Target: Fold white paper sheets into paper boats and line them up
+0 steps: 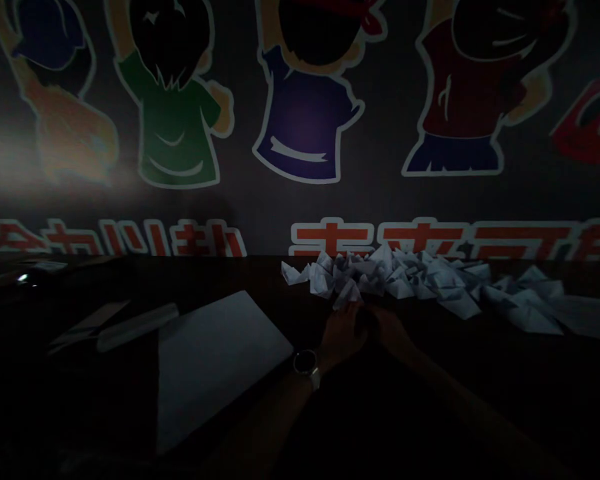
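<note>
The scene is very dark. My left hand point(341, 333), with a watch point(306, 363) on its wrist, and my right hand point(387, 328) meet on the dark table, fingers curled together around a small folded white paper piece point(347, 293) at their tips. Just beyond them lies a long heap of folded white paper boats point(415, 277). A stack of blank white sheets point(215, 357) lies to the left of my left hand.
Left of the sheets lie a folded paper strip point(137, 325) and a darker flat piece point(93, 321). A small lit object point(24, 278) glints at the far left. A wall banner point(300, 133) with cartoon figures and red characters stands behind the table.
</note>
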The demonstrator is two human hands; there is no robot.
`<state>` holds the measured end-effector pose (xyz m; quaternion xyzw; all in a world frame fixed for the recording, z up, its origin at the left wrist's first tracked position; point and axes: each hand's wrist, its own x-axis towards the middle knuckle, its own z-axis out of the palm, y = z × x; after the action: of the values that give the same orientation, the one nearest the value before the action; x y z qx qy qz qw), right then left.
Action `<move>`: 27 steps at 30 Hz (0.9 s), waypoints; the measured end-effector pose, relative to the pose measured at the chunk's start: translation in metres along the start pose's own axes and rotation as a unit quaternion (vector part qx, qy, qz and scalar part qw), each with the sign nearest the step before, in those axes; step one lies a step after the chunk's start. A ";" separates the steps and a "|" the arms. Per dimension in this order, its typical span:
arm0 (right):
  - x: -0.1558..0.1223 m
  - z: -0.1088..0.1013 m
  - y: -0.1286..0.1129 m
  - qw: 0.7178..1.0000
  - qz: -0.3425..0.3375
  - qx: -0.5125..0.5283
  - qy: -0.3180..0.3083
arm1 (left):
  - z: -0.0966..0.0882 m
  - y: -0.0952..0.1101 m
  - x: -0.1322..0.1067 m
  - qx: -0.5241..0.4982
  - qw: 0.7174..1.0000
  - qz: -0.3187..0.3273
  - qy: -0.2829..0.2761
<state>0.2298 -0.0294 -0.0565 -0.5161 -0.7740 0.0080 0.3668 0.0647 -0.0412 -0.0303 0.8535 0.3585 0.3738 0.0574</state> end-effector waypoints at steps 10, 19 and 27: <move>-0.008 0.029 -0.001 0.984 -0.050 0.167 -0.018 | 0.012 -0.034 -0.005 -0.004 0.996 -0.085 -0.001; -0.008 0.030 -0.004 0.989 -0.066 0.126 -0.028 | -0.002 -0.069 0.012 -0.025 0.954 -0.270 0.126; -0.008 0.027 -0.009 0.987 -0.073 0.133 -0.049 | -0.014 -0.066 -0.001 0.126 0.970 -0.202 0.038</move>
<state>0.2091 -0.0303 -0.0770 -0.4035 -0.8188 0.1097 0.3933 0.0175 0.0044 -0.0446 0.7487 0.5697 0.3389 0.0102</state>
